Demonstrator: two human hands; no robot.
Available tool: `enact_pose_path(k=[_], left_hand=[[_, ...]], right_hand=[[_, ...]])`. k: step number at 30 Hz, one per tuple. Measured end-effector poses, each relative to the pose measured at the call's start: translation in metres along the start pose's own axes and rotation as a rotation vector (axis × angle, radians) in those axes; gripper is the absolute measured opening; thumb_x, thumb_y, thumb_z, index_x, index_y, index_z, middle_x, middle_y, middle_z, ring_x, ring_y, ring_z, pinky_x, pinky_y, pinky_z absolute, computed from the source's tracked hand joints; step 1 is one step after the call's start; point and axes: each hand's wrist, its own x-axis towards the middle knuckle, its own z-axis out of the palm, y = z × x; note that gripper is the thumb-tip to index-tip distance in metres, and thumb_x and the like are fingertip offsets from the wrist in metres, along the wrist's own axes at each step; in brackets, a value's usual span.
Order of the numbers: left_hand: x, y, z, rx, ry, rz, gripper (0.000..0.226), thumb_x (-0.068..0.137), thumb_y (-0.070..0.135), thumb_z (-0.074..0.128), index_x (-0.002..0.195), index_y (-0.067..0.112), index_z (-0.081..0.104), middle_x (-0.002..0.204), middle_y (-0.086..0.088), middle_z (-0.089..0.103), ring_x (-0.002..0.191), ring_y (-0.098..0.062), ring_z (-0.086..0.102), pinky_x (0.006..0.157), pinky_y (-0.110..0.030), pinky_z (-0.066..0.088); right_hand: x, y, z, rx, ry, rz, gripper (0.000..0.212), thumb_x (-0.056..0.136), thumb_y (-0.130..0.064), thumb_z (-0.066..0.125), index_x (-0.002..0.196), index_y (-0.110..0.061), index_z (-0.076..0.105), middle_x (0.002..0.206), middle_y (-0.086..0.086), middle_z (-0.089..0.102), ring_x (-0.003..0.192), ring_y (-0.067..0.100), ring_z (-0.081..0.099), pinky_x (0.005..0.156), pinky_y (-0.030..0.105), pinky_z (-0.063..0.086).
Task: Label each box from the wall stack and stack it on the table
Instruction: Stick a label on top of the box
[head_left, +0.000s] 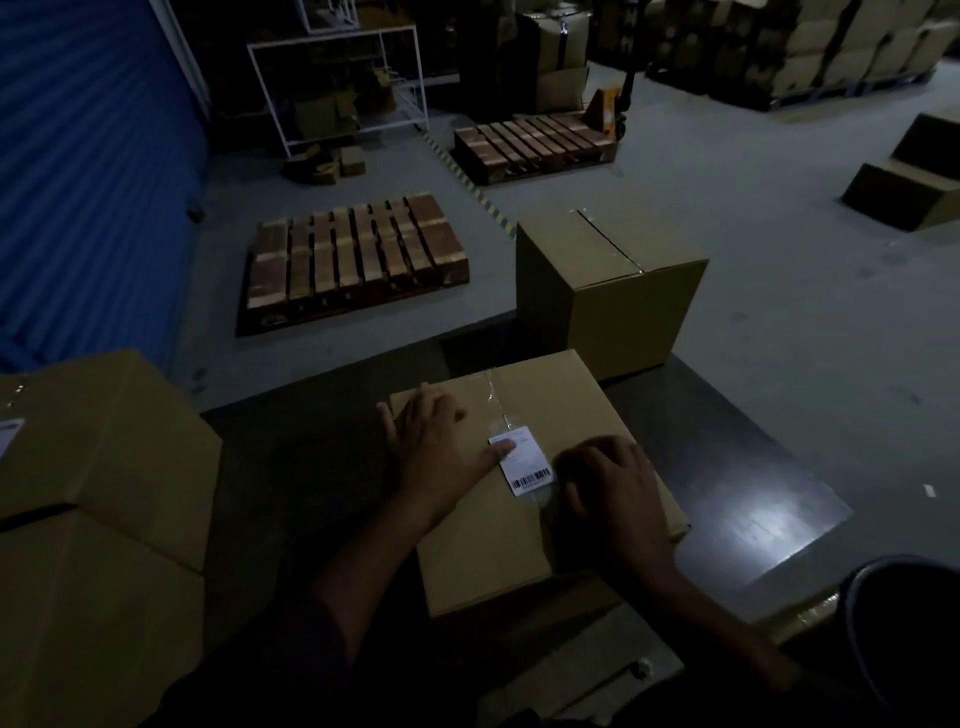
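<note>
Cardboard box (535, 483) lies on the dark table (737, 467). Left hand (441, 452) rests flat on it, thumb pressing the label (522, 460); right hand (613, 488) rests loosely beside. Uneven pressing could leave the label creased or crooked across the tape seam.

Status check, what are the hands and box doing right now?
Left hand flat on box, thumb pressing label. Right hand resting beside label. Nothing in the way.
</note>
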Motion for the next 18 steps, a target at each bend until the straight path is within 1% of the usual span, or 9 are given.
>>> enact_pose_path(k=[2,4,6,8,10,13,15,17,18], left_hand=[[0.013,-0.005,-0.003,0.03,-0.042,-0.015,0.124,0.063,0.107,0.04,0.156,0.024,0.038,0.17,-0.002,0.026,0.159,-0.02,0.015,0.13,-0.057,-0.001],[0.022,-0.009,-0.007,0.088,-0.068,-0.028,0.141,0.056,0.112,0.035,0.166,0.025,0.021,0.172,-0.002,0.024,0.158,-0.021,0.019,0.129,-0.054,0.007],[0.024,-0.009,-0.013,0.148,-0.059,-0.044,0.148,0.048,0.116,0.027,0.165,0.026,0.023,0.168,-0.004,0.032,0.153,-0.025,0.029,0.127,-0.054,0.015],[0.02,-0.009,-0.018,0.18,-0.065,-0.092,0.15,0.043,0.117,0.025,0.162,0.026,0.029,0.163,-0.009,0.037,0.148,-0.03,0.034,0.125,-0.054,0.021],[0.012,-0.009,-0.021,0.2,-0.075,-0.166,0.147,0.042,0.116,0.031,0.159,0.026,0.033,0.16,-0.015,0.038,0.146,-0.034,0.035,0.123,-0.054,0.025],[-0.003,-0.011,-0.025,0.228,-0.12,-0.297,0.147,0.041,0.115,0.038,0.157,0.024,0.035,0.16,-0.017,0.037,0.146,-0.036,0.036,0.119,-0.057,0.026],[-0.011,-0.012,-0.026,0.205,-0.136,-0.348,0.148,0.042,0.114,0.042,0.159,0.025,0.029,0.162,-0.016,0.033,0.147,-0.035,0.034,0.12,-0.059,0.026],[-0.014,-0.008,-0.024,0.129,-0.126,-0.347,0.149,0.045,0.111,0.05,0.164,0.025,0.018,0.166,-0.015,0.026,0.151,-0.035,0.029,0.122,-0.061,0.022],[-0.015,-0.004,-0.022,0.085,-0.121,-0.325,0.15,0.048,0.108,0.053,0.165,0.026,0.011,0.168,-0.014,0.02,0.154,-0.036,0.025,0.125,-0.062,0.018]], right_hand=[[-0.012,-0.002,0.006,-0.011,0.022,0.012,0.025,0.091,-0.029,0.066,0.116,-0.025,0.069,0.121,-0.003,0.06,0.117,0.018,0.05,0.098,0.034,0.04],[-0.012,-0.004,0.011,-0.032,0.054,0.018,0.026,0.091,-0.032,0.064,0.115,-0.025,0.069,0.12,-0.004,0.062,0.114,0.017,0.052,0.097,0.036,0.043],[-0.005,-0.004,0.011,-0.052,0.071,0.003,0.024,0.093,-0.037,0.06,0.112,-0.027,0.071,0.116,-0.005,0.064,0.111,0.014,0.053,0.095,0.033,0.044],[0.008,0.003,0.008,-0.07,0.043,-0.052,0.025,0.094,-0.039,0.057,0.111,-0.028,0.072,0.116,-0.006,0.065,0.109,0.012,0.055,0.092,0.031,0.046],[0.025,0.014,0.002,-0.069,-0.021,-0.127,0.023,0.094,-0.04,0.058,0.111,-0.031,0.073,0.117,-0.008,0.065,0.11,0.01,0.055,0.09,0.029,0.048],[0.051,0.029,-0.005,-0.089,-0.147,-0.259,0.023,0.092,-0.046,0.063,0.112,-0.038,0.071,0.119,-0.012,0.062,0.112,0.007,0.052,0.092,0.031,0.048],[0.065,0.033,-0.005,-0.085,-0.196,-0.297,0.024,0.09,-0.05,0.06,0.109,-0.039,0.071,0.116,-0.012,0.062,0.11,0.009,0.052,0.092,0.037,0.048],[0.072,0.028,0.001,-0.06,-0.219,-0.27,0.031,0.092,-0.055,0.048,0.108,-0.04,0.07,0.117,-0.011,0.062,0.112,0.013,0.052,0.094,0.044,0.046],[0.071,0.022,0.005,-0.048,-0.231,-0.238,0.034,0.091,-0.058,0.044,0.109,-0.042,0.069,0.119,-0.011,0.061,0.115,0.013,0.051,0.096,0.043,0.044]])
